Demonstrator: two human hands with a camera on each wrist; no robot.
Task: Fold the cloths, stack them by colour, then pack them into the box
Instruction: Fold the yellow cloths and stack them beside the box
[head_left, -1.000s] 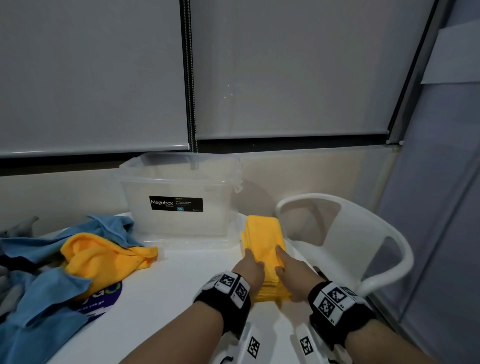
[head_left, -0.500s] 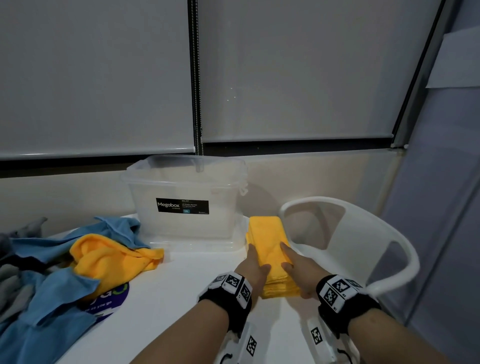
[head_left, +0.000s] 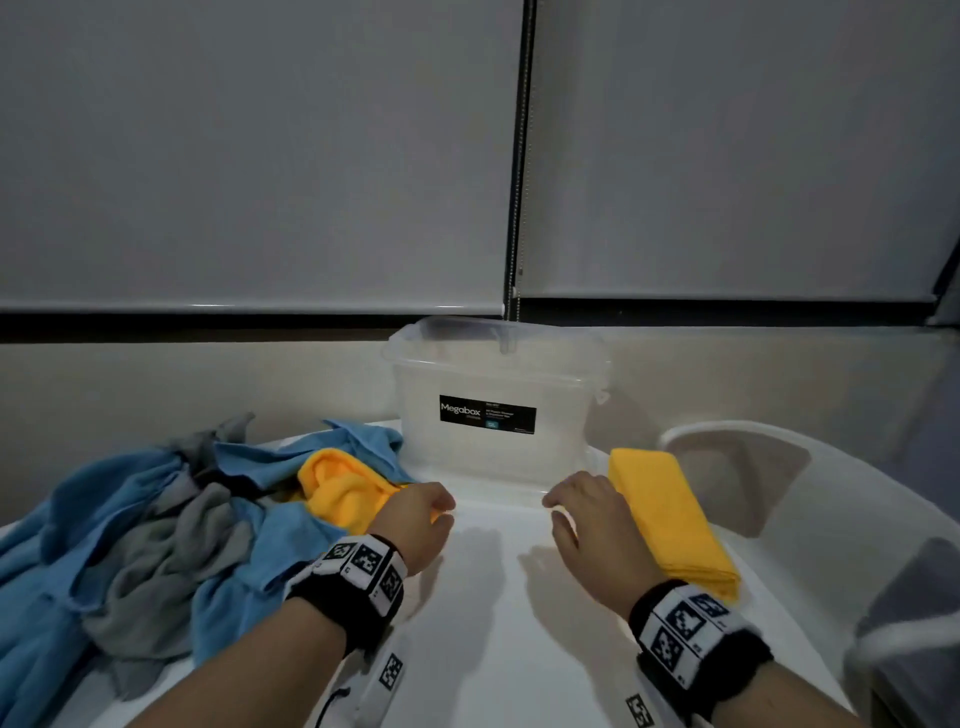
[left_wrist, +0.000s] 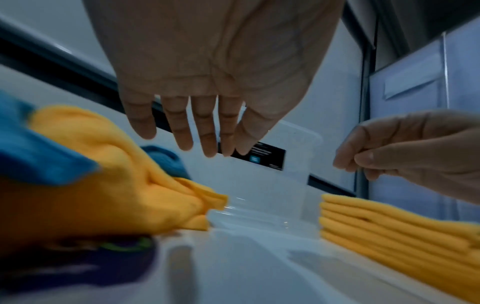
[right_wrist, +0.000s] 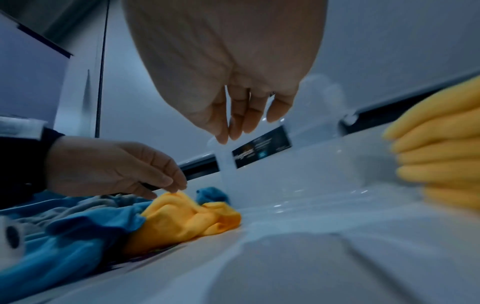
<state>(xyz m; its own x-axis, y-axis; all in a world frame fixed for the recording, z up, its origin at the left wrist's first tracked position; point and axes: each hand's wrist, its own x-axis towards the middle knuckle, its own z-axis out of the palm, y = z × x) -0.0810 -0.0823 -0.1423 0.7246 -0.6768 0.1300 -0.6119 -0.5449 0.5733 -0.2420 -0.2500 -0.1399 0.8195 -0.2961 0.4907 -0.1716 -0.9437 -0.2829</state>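
A stack of folded yellow cloths (head_left: 670, 514) (left_wrist: 400, 232) (right_wrist: 439, 156) lies on the white table (head_left: 493, 597), right of the clear plastic box (head_left: 493, 410). A loose yellow cloth (head_left: 343, 493) (left_wrist: 109, 181) (right_wrist: 192, 218) lies crumpled on the blue and grey pile (head_left: 130, 535). My left hand (head_left: 421, 514) (left_wrist: 192, 131) hovers at that cloth's right edge, fingers relaxed, holding nothing. My right hand (head_left: 582, 514) (right_wrist: 239, 123) hangs above the table just left of the stack, fingers loose and empty.
A white plastic chair (head_left: 810, 499) stands right of the table beside the stack. The box (left_wrist: 262, 174) sits against the wall under the window blinds. A dark printed patch (left_wrist: 78, 265) on the table shows under the loose cloths.
Both hands have left the yellow stack and moved left. The left hand now reaches the loose yellow cloth; the right hovers over the bare table. The head view has turned left.
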